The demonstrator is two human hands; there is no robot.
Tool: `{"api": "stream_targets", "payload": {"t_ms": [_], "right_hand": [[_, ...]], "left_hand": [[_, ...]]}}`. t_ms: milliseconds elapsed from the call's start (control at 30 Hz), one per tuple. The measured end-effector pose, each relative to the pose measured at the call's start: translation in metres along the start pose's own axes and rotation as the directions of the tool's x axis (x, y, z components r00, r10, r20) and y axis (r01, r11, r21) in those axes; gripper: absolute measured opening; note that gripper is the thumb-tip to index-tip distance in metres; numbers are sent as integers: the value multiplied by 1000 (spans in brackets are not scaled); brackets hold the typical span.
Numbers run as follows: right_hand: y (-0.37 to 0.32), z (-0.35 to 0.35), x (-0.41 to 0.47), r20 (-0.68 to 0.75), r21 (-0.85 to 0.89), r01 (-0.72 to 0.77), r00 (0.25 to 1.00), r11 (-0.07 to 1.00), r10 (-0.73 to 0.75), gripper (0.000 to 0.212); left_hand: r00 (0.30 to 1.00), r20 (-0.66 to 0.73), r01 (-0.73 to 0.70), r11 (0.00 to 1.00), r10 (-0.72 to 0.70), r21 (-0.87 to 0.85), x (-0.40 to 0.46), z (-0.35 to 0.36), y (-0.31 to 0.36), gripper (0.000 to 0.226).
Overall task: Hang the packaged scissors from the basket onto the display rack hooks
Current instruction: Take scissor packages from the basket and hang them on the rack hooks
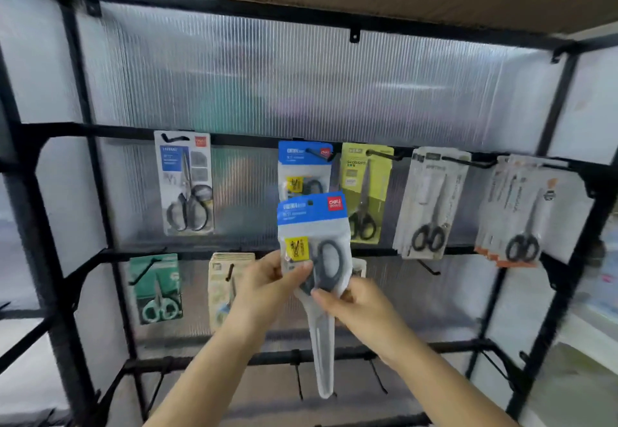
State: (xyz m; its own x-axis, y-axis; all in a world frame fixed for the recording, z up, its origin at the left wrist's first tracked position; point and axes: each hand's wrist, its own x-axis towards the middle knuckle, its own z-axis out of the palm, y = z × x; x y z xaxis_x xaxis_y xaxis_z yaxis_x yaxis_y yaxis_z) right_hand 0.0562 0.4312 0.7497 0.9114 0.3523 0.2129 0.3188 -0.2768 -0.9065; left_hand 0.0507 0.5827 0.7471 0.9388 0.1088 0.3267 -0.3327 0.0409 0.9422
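Both hands are clamping one blue-header scissors pack (pixel 314 249), holding it upright in front of the rack. Left hand (pixel 267 279) is pinching the pack's left edge at handle height, thumb on the front by the yellow sticker. Right hand (pixel 354 303) is gripping just below and to the right, fingertips on the lower rim of the handle loops. The hands are sitting close together, nearly touching, with the pack between them.

Grip is sitting low on the pack, probably on purpose: it is leaving the header and its hang hole (pixel 310 203) clear above the fingers. The blade end is hanging free below both hands.

Directly above the hands, a matching blue pack (pixel 304 167) is already hanging on a hook (pixel 319 154). The held header is overlapping its lower half, so that hook looks like the target. Hole is not on the hook yet.

Up and right of the right hand, a green pack (pixel 366 192) is hanging; further right, two thicker stacks. Up and left of the left hand, a large-handled pack (pixel 185 182). Basket isn't in view.

Next move is probably needing a lift, then hole aligned to hook tip. Motion blur is making the tip hard to place.
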Motion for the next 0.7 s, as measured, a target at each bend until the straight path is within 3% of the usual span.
{"api": "stream_targets", "payload": {"t_ms": [67, 167, 267, 433, 700], "right_hand": [[-6, -11, 3, -73, 34, -15, 997, 999, 18, 11], [-30, -33, 17, -216, 69, 126, 970, 990, -108, 20], [-61, -44, 32, -222, -8, 247, 945, 969, -242, 16], [-87, -55, 58, -223, -196, 297, 915, 935, -337, 4], [-97, -71, 90, -290, -183, 296, 895, 938, -339, 12]], "left_hand": [[1000, 22, -19, 999, 18, 39, -1, 2, 2, 12], [999, 31, -34, 998, 32, 53, 0, 0, 7, 10], [997, 55, -46, 999, 46, 11, 3, 2, 12, 10], [992, 66, -112, 994, 111, -1, 15, 12, 25, 8], [990, 60, -124, 992, 124, -1, 45, 22, 38, 8]]}}
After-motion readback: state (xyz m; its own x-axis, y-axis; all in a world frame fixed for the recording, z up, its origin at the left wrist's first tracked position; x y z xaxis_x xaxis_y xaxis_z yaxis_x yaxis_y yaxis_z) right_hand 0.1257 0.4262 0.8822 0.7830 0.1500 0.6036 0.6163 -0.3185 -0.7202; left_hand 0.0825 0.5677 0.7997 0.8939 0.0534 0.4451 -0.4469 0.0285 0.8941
